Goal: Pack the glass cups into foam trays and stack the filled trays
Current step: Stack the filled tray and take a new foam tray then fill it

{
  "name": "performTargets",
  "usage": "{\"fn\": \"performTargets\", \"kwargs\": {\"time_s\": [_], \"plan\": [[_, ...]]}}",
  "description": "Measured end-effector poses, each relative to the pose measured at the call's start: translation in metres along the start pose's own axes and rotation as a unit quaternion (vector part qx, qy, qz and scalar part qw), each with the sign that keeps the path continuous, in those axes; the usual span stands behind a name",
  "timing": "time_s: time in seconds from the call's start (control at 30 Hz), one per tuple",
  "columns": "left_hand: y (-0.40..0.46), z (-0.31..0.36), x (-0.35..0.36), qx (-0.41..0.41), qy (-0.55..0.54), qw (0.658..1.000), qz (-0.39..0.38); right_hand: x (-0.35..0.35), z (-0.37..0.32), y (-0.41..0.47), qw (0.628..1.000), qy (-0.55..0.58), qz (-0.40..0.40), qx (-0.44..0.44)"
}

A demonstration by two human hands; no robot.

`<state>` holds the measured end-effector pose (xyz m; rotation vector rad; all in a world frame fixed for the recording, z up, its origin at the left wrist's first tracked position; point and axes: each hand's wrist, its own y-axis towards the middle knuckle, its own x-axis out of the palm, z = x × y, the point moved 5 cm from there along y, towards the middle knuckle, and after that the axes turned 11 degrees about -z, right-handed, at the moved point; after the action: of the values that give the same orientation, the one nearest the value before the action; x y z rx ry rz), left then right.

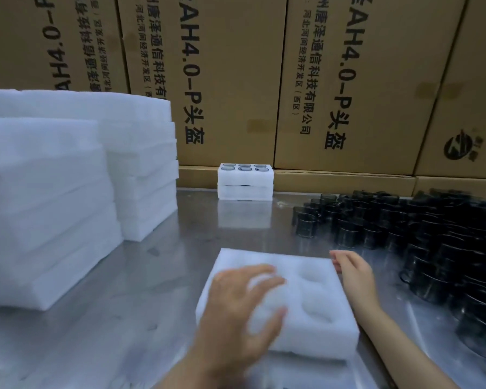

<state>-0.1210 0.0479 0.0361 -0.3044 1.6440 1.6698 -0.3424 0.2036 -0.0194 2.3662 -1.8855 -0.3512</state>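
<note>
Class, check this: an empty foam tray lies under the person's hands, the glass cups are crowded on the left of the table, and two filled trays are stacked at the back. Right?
Not quite. The head view shows the glass cups crowded on the right of the table; the rest holds.

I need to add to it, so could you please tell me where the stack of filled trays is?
In the head view, the stack of filled trays stands at the table's far centre, against the cardboard boxes.

Cups crowd right; foam stacks left (centre lane free).
</note>
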Motion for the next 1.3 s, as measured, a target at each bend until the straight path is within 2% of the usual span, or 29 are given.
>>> {"fn": "performTargets", "kwargs": {"time_s": [0.07,0.1,0.13,0.17,0.2,0.23,0.3,0.4,0.53,0.6,0.7,0.8,0.93,1.0,1.17,1.3], "plan": [[0.002,-0.038,-0.018,-0.102,-0.112,0.986,0.065,-0.003,0.003,0.007,1.0,-0.009,0.016,-0.004],[0.0,-0.06,-0.023,-0.178,-0.193,0.96,0.098,-0.004,0.004,0.011,1.0,-0.015,0.02,-0.002],[-0.004,-0.08,-0.022,-0.256,-0.288,0.915,0.121,-0.004,0.006,0.015,0.999,-0.023,0.023,0.001],[-0.009,-0.097,-0.012,-0.327,-0.384,0.854,0.126,-0.005,0.007,0.019,0.999,-0.032,0.026,0.006],[-0.014,-0.107,0.002,-0.381,-0.462,0.793,0.115,-0.005,0.008,0.022,0.999,-0.045,0.028,0.009],[-0.018,-0.113,0.015,-0.411,-0.51,0.75,0.095,-0.006,0.009,0.025,0.998,-0.062,0.03,0.01],[-0.017,-0.112,0.031,-0.406,-0.552,0.726,0.059,-0.007,0.008,0.031,0.995,-0.096,0.037,0.006],[-0.006,-0.102,0.041,-0.371,-0.587,0.719,0.026,-0.013,0.007,0.039,0.99,-0.128,0.06,0.003],[0.007,-0.096,0.056,-0.362,-0.514,0.776,-0.049,-0.02,0.005,0.053,0.985,-0.149,0.086,0.004],[0.01,-0.094,0.059,-0.361,-0.5,0.785,-0.067,-0.023,0.001,0.059,0.978,-0.186,0.099,-0.013],[0.009,-0.099,0.059,-0.368,-0.506,0.778,-0.051,-0.03,-0.011,0.066,0.938,-0.317,0.123,-0.071],[0.01,-0.103,0.061,-0.372,-0.515,0.771,-0.035,-0.034,-0.028,0.087,0.906,-0.391,0.102,-0.125],[0.011,-0.105,0.063,-0.371,-0.503,0.78,-0.04,-0.038,-0.046,0.121,0.883,-0.457,0.077,-0.08],[0.009,-0.106,0.062,-0.38,-0.505,0.773,-0.045,-0.037,-0.049,0.134,0.868,-0.489,0.06,-0.057],[0.008,-0.111,0.061,-0.391,-0.475,0.786,-0.056,-0.038,-0.043,0.153,0.842,-0.532,0.039,0.078],[0.009,-0.11,0.06,-0.395,-0.461,0.792,-0.06,-0.039,-0.039,0.151,0.818,-0.569,0.04,0.075]]}}
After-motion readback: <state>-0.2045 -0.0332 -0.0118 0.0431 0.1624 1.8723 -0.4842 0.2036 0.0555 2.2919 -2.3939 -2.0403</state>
